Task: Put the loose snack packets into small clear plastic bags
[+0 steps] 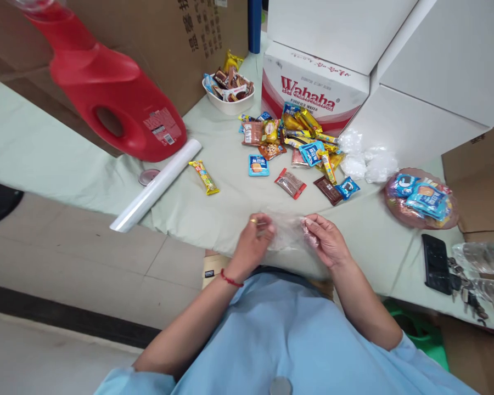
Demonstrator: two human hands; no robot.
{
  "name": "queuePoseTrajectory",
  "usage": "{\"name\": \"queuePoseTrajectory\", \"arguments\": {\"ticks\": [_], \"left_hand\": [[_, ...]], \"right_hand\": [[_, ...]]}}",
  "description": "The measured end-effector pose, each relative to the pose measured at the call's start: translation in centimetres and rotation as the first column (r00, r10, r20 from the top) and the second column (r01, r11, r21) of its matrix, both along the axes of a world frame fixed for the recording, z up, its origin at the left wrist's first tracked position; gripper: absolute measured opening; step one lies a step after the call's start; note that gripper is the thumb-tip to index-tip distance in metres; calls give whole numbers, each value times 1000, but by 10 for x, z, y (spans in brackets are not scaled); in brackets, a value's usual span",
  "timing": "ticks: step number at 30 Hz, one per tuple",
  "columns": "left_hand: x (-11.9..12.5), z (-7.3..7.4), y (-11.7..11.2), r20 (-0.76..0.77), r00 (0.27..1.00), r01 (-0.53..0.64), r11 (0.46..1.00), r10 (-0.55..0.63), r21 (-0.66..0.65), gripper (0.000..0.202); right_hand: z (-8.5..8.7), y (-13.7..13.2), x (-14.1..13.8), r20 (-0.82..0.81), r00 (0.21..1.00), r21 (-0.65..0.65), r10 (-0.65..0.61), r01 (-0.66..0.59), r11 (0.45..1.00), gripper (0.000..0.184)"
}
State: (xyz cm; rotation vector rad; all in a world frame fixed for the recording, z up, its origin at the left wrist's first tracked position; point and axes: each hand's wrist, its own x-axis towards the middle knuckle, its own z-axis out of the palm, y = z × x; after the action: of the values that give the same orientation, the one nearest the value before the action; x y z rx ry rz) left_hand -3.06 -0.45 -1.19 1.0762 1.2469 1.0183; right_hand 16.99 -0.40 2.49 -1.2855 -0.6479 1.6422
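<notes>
A piece of thin clear plastic film stretches between my two hands, just above the near edge of the table. My right hand pinches a gathered, crumpled end of it between thumb and fingers. At the other end, the curled fingers of my left hand grip the film's edge, slightly blurred. Beyond the hands lie a red-edged snack packet, a brown packet and a small blue packet. A blue cracker packet and a yellow snack bar rest farther left.
Heaped snacks lie before a Wahaba-style water carton. Behind left stands a white snack basket. A red jug and white roll are left. Crumpled clear plastic, a film-covered snack bowl and phone are right.
</notes>
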Motion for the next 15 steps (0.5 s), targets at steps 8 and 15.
{"name": "queuePoseTrajectory", "arguments": {"ticks": [8,15], "left_hand": [[4,-6,21,193,979,-43,993,64,-113,38],[-38,-3,70,93,983,-156,988,156,-9,42]], "right_hand": [[6,3,24,68,991,63,-114,110,992,35],[-16,-3,83,250,926,82,-282,270,959,43]]}}
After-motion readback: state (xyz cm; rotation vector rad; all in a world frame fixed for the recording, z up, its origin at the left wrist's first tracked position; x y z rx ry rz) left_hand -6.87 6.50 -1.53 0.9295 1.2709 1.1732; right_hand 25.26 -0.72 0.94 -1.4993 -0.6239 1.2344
